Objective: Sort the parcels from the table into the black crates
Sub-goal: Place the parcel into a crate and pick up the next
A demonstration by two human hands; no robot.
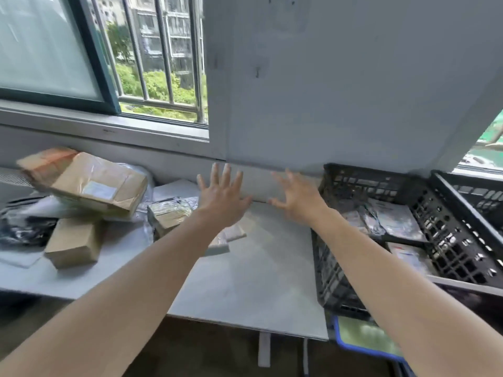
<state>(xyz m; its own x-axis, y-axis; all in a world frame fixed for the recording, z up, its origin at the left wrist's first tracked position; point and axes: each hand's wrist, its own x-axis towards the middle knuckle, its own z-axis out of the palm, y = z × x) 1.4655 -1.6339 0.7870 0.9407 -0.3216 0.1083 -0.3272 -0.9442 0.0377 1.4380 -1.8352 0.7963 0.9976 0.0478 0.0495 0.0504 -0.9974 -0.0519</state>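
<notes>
Both grips spread wide, fingers straight, nothing pinched. Left hand (221,198) and right hand (295,198) flanked a long white parcel (258,187) lying at the back of the bench (258,281) against the wall; blur hid whether they touched it.

Step judged: reaching for the next parcel.

Brown-paper parcel (100,183) and cardboard box (73,240) lay piled to the left. Black crate (367,172) stood just right, flat packets (394,219) inside.

Next move probably calls for pressing both palms on the parcel's ends, lifting, then swinging it right over the rim.

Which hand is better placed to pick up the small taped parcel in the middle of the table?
Left. The left hand, open, is nearer the taped parcel; the right hand is over toward the black crate.
</notes>
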